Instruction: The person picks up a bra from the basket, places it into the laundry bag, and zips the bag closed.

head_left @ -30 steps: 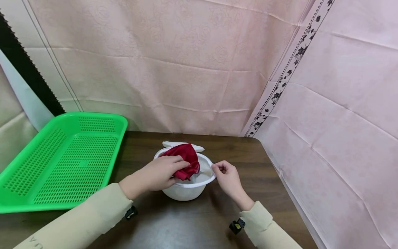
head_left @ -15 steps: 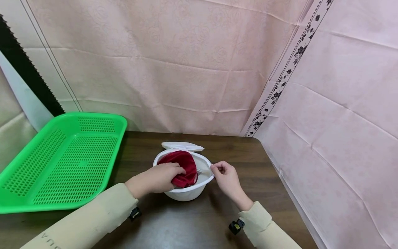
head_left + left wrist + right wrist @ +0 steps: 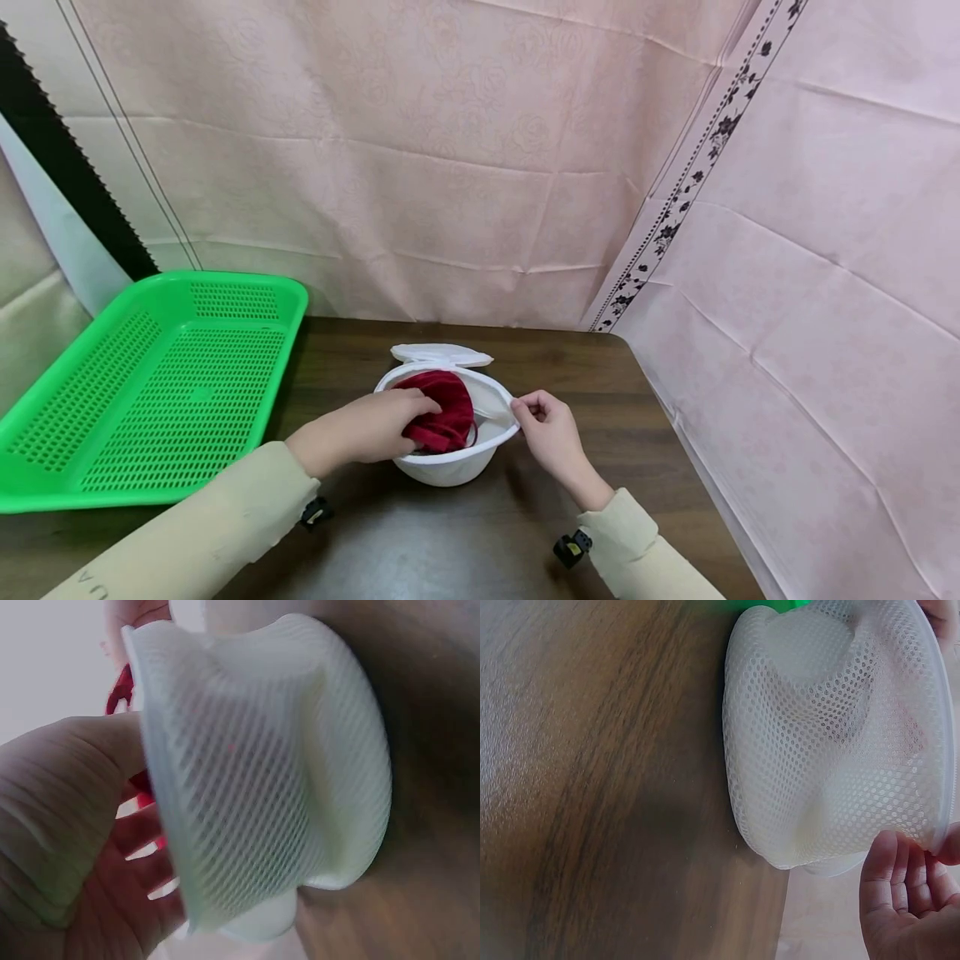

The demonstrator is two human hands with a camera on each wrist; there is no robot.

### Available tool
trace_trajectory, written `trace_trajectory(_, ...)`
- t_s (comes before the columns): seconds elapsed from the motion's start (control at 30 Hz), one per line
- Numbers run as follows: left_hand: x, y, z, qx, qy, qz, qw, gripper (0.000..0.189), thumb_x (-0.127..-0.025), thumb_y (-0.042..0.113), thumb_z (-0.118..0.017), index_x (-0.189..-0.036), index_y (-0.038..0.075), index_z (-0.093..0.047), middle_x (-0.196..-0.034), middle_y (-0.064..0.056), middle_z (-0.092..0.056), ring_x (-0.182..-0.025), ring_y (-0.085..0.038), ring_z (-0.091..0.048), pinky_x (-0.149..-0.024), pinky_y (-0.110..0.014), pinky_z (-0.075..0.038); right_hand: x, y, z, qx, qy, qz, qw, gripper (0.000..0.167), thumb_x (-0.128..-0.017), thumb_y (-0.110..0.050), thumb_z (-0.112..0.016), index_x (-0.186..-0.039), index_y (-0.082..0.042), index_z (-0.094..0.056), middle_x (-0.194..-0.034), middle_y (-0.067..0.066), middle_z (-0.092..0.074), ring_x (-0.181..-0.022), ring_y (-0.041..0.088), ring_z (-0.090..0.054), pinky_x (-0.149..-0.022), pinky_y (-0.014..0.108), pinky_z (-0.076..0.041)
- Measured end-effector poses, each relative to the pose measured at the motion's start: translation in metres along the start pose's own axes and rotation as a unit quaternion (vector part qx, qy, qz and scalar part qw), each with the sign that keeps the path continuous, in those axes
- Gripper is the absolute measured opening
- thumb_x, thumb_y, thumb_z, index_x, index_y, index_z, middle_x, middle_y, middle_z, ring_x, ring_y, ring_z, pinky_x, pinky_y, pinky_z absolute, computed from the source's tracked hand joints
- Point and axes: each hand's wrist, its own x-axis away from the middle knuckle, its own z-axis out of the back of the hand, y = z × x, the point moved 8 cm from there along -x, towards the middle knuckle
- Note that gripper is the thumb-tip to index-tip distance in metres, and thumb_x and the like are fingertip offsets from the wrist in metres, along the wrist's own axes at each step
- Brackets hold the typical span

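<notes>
A white mesh laundry bag [image 3: 450, 473], round and stiff-rimmed, stands on the table with its top flap [image 3: 442, 354] folded back behind it. Inside its mouth lies a crumpled dark red cloth [image 3: 444, 408] with a thin cord-like loop at its right side. My left hand [image 3: 367, 425] reaches over the left of the rim and grips the cloth, thumb toward the front. In the left wrist view the mesh wall hides part of the fingers. At the right end of the rim, my right hand [image 3: 551, 429] pinches the edge between thumb and fingers.
A large green plastic basket [image 3: 287, 354] sits on the left of the brown wooden table [image 3: 570, 358]. Pale pink patterned cloth [image 3: 420, 167] hangs behind the table and along its right side.
The red cloth has sunk lower into the bag with my left hand and lies flatter below the rim. My right hand keeps its pinch on the rim.
</notes>
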Motion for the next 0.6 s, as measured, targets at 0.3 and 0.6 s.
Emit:
trace_trajectory(0.3,0.015,-0.019,0.031,-0.023,0.093,0.010,0.9954,0.062,-0.073,0.034,-0.084,-0.127,0.014,-0.061,-0.125,-0.006,-0.056,-0.115,-0.027,-0.049,-0.098,-0.049,-0.037,-0.002,0.002,0.002,-0.003,0.004,0.005,1.0000,0.013,-0.093,-0.005,-0.063,-0.091,0.007,-0.066,-0.073,0.019,-0.062,-0.059,0.014,-0.056,-0.055,0.023,-0.050)
trace_trajectory(0.6,0.026,-0.054,0.027,0.087,0.134,0.108,0.9813,0.098,-0.072,0.053,-0.080,-0.147,0.010,-0.034,-0.138,-0.013,-0.042,-0.125,-0.032,-0.041,-0.099,-0.055,-0.038,-0.001,0.000,0.001,0.006,0.002,-0.002,1.0000,0.014,-0.094,-0.007,-0.063,-0.092,0.007,-0.066,-0.075,0.022,-0.062,-0.060,0.015,-0.056,-0.055,0.023,-0.049)
